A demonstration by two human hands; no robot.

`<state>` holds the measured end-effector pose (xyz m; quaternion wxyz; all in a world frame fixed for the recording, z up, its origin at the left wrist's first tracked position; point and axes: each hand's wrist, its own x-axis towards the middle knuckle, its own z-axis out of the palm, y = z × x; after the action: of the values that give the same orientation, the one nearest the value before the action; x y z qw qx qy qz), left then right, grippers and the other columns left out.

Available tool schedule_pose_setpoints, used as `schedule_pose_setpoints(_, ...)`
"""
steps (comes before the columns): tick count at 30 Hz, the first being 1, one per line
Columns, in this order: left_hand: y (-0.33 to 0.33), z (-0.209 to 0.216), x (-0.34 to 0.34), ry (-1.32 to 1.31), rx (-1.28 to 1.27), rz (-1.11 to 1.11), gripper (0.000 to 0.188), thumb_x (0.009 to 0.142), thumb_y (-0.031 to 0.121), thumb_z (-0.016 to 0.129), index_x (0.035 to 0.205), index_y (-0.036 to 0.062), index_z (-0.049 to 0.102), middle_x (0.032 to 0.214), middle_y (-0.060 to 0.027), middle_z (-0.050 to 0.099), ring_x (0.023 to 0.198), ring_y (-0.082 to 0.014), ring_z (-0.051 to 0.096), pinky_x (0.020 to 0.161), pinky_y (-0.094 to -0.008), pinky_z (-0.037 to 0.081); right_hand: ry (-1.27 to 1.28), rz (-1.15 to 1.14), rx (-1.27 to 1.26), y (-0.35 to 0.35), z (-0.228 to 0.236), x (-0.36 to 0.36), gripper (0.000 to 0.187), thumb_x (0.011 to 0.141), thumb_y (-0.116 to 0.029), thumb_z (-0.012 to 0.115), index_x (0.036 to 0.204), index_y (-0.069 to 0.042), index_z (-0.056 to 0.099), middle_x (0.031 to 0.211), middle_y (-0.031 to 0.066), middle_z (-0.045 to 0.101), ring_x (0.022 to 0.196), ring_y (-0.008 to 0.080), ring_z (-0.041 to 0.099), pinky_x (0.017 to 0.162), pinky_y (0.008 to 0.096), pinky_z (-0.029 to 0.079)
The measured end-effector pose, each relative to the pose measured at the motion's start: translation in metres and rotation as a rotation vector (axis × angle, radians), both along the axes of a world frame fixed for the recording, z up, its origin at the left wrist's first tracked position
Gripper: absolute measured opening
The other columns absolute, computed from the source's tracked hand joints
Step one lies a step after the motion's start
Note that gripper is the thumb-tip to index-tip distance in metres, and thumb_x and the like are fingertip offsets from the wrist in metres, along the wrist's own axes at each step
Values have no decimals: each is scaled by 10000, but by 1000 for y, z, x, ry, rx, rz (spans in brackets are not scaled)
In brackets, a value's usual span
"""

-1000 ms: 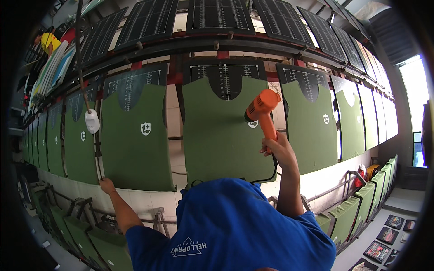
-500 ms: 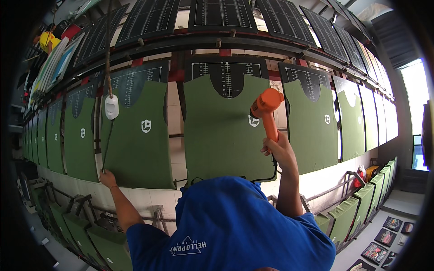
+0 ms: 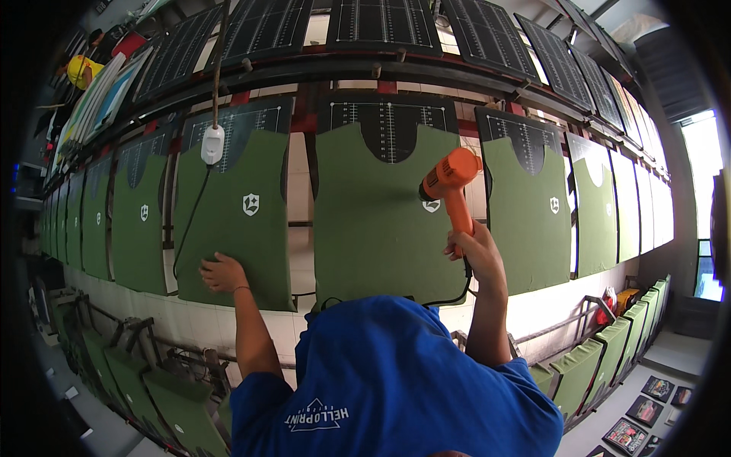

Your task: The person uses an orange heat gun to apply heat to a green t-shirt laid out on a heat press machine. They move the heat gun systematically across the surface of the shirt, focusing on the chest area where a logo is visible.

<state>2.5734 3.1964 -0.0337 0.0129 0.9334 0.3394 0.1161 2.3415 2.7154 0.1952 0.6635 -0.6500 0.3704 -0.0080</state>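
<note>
Pale floor tiles show through the gaps of a workshop lined with long racks. Nearest is the wearer's blue T-shirt, with more green shirts stretched on tilted boards low at either side. Beyond it on the left, the left hand is released, its fingers spread, over the lower part of the left green shirt — whether it touches the cloth I cannot tell. Just left of that hand runs a thin black cord, hanging from a white socket block. The right hand grasps the handle of an orange hot-air gun, which is held above the right side of the middle green shirt, its dark nozzle at the white shield emblem and partly covering it. Both shirts lie smooth over black boards with white scales at the necklines. Farther off, behind a dark rail, stands a row of bare ruled boards — and at the far upper left, a person in yellow.
</note>
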Motion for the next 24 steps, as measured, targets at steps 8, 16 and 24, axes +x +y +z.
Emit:
schedule_pose_setpoints(8,-24,6,-6,19,-50,-28,569,1027,454,353,1450,73,364,1520,-171,329,1409,-378,289,1113,-546,257,28,24,16,-13,3,0,272,856,-150,599,1023,57,541,746,60,582,640,128,621,577,260,493)
schedule_pose_setpoints(16,-32,6,1,54,56,23,546,1014,460,392,1422,97,396,1484,-141,381,1373,-349,352,1079,-527,323,21,-29,-64,-4,3,-5,270,851,-166,604,1007,46,548,760,61,584,656,132,624,575,261,491)
schedule_pose_setpoints(24,-30,8,2,57,0,13,579,1016,476,369,1446,88,374,1497,-156,362,1389,-357,329,1098,-531,298,38,-82,-70,-2,7,-7,261,839,-164,591,994,41,548,771,53,575,657,134,621,585,268,500)
